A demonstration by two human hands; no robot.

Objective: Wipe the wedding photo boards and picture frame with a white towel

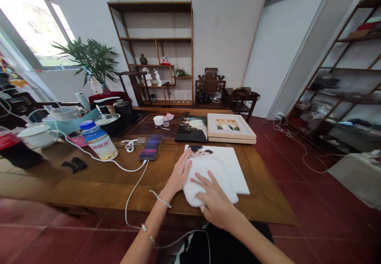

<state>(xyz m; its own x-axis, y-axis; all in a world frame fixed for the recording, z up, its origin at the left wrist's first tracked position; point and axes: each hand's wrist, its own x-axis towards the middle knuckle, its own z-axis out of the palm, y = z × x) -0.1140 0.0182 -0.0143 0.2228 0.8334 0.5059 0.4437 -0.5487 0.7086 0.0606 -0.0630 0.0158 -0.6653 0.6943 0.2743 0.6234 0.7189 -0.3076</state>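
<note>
A white photo panel (239, 173) lies flat near the table's front edge, showing the heads of two people at its top. Over much of it is spread a fluffy white cloth (218, 169). My right hand (214, 200) presses on that cloth with the fingers spread. Along the panel's left edge rests my left hand (180, 173), its fingers stretched out, close to the cloth's side. Whether the left palm grips the edge is hidden.
Behind the panel lie a dark photo panel (190, 128) and a pale framed picture (233, 127). A charging phone (151, 147), its white cable (131, 171), a blue-capped bottle (99, 143) and a cola bottle (19, 151) occupy the left.
</note>
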